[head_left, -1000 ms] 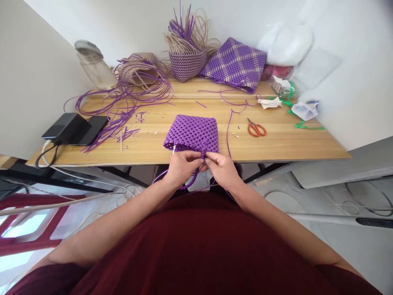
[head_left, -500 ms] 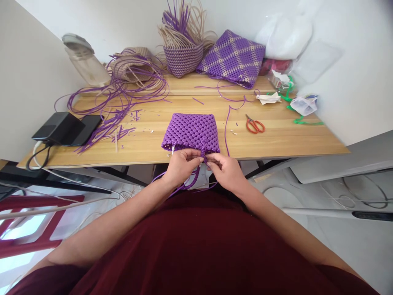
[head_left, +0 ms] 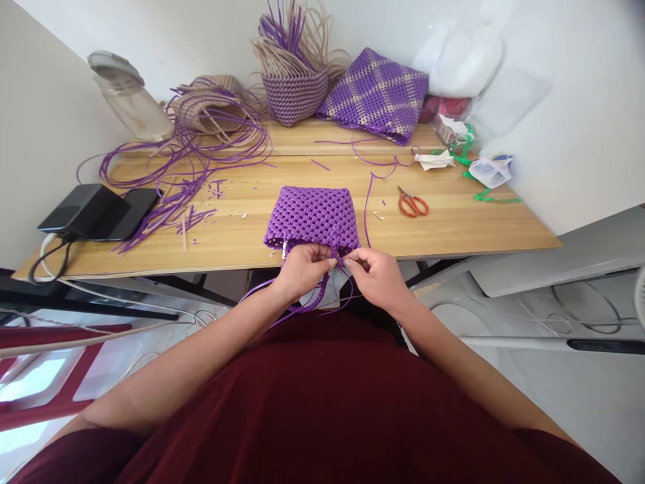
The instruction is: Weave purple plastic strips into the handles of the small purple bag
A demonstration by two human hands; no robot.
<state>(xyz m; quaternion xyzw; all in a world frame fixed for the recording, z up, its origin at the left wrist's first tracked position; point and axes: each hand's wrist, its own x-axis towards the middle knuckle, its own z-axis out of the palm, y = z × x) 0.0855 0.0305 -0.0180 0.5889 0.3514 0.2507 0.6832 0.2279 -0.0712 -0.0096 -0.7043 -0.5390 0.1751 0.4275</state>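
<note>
A small purple woven bag lies on the desk with its opening toward me, at the front edge. From its rim a braided purple handle hangs down below the desk edge. My left hand pinches the braid close to the rim between thumb and fingers. Just to the right, the thumb and forefinger of my right hand pinch a thin purple strip beside the braid. Loose strip ends loop below both hands. My fingers partly hide where strip and braid meet.
Orange-handled scissors lie to the right of the bag. Purple strips tangle at the left, near a black adapter and a bottle. Behind stand a half-woven basket and a purple-beige checked bag.
My right hand has moved slightly right, away from the braid, drawing the strip with it. The left hand keeps its hold on the braid. The whole view has shifted a little.
</note>
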